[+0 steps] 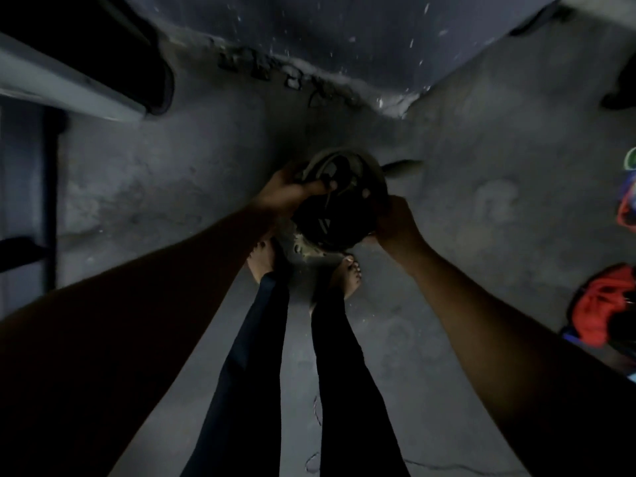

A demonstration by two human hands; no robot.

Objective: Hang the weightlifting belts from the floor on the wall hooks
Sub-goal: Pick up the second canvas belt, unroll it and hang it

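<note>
A dark, coiled weightlifting belt (339, 201) hangs low in front of me, above my bare feet on the grey concrete floor. My left hand (287, 192) grips the coil's upper left edge, fingers curled over the rim. My right hand (395, 223) holds the coil's right side. A loose strap end (404, 165) sticks out to the right behind the coil. The scene is dim and slightly blurred. No wall hooks are in view.
A dark wall (344, 39) with a crumbling base runs across the top. A pale beam or bench edge (69, 84) lies at upper left. Red and blue cloth or bags (602, 304) sit on the floor at right. A thin cord (316, 459) lies near my legs.
</note>
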